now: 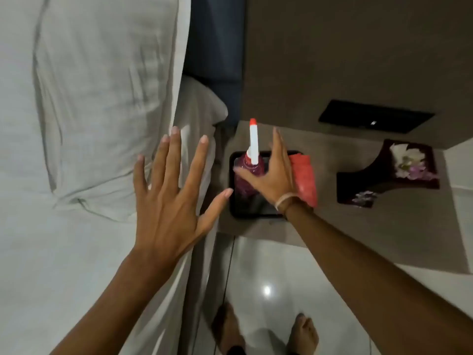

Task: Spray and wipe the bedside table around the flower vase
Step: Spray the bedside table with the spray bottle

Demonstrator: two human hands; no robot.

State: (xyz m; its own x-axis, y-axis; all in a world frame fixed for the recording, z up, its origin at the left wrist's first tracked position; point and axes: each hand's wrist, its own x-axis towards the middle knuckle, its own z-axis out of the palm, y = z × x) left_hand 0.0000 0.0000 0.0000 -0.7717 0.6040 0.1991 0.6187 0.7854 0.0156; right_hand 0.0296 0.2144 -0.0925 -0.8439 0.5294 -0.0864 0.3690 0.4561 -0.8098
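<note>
Nearest the lens, at far left: left hand raised above the bed, fingers spread wide, grip apart and empty. Just right of its thumb, on the bedside desk, a dark tray carrying a pink spray bottle, upright, its white nozzle pointing away toward the wall. Reaching over the tray: right hand, fingers parted, grip apart and closing on nothing yet, thumb low by the bottle's body and fingers rising beside the nozzle on the far right side. Tucked behind that hand, a rolled red cloth on the tray's right edge. Farther right and well apart, a dark flower vase with pale blooms, standing on the same desk. Bottle directly under the right hand and plainly nearer to it than to the left; long axis vertical, so likely a wrap around the neck from the side.
</note>
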